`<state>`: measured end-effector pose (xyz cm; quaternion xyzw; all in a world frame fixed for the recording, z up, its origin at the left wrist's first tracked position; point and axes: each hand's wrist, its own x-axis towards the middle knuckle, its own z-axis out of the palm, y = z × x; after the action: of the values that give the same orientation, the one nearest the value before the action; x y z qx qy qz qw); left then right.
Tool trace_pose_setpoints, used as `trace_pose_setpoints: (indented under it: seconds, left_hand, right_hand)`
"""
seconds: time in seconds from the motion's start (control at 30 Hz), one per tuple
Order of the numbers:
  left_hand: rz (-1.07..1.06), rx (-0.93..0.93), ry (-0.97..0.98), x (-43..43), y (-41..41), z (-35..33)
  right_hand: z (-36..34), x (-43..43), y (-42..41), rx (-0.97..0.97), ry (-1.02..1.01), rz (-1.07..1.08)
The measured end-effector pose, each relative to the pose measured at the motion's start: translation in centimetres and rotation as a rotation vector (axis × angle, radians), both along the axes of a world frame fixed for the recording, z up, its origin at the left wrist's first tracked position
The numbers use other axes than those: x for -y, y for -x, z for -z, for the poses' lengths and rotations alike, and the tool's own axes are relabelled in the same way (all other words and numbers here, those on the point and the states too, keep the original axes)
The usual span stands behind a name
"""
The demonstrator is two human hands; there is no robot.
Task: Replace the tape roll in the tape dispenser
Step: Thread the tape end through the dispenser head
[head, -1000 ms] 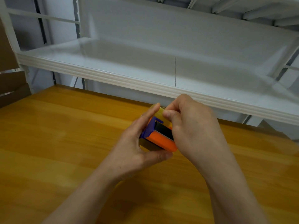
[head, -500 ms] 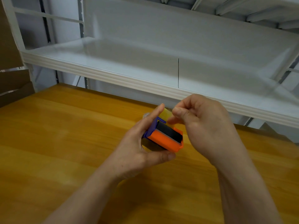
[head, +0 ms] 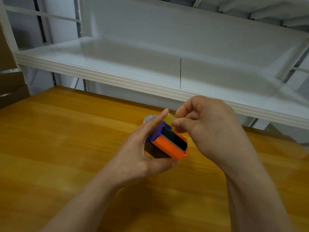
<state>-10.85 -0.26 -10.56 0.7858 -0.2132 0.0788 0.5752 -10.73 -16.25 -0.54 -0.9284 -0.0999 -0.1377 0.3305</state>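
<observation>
An orange and purple tape dispenser (head: pixel 170 147) with a black inner part and a toothed cutting edge is held just above the wooden table (head: pixel 58 139). My left hand (head: pixel 140 153) grips it from the left and below, index finger stretched along its purple side. My right hand (head: pixel 205 126) pinches a yellowish strip of tape (head: pixel 169 118) between thumb and forefinger, just above the dispenser's far end. A pale round tape roll (head: pixel 148 118) peeks out behind my left index finger, mostly hidden.
A white metal shelf (head: pixel 117 76) runs across behind the table, its lip overhanging the table's far edge. Brown cardboard boxes (head: pixel 10 87) stand at the far left.
My right hand has lifted off the dispenser's top and drawn back to the right, pulling the tape strip up. The orange front and cutting edge now show. My left hand keeps its grip.
</observation>
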Motion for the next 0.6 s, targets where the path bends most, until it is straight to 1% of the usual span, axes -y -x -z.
trace_pose_setpoints:
  seconds: [0.1,0.23,0.43,0.6]
  left_hand:
    - [-0.001,0.008,-0.011,0.06,0.08,-0.12]
    - [0.008,0.01,-0.012,0.02,0.03,-0.25]
    - [0.026,0.005,-0.019,-0.3,-0.12,-0.33]
    - [0.032,0.013,-0.035,-0.45,-0.03,-0.65]
  right_hand:
    - [0.15,0.27,-0.33,-0.023,-0.093,-0.016]
    - [0.19,0.63,-0.51,-0.11,-0.216,-0.086]
    - [0.09,0.68,-0.48,-0.116,-0.185,-0.114]
    - [-0.09,0.89,-0.29,-0.073,-0.226,-0.085]
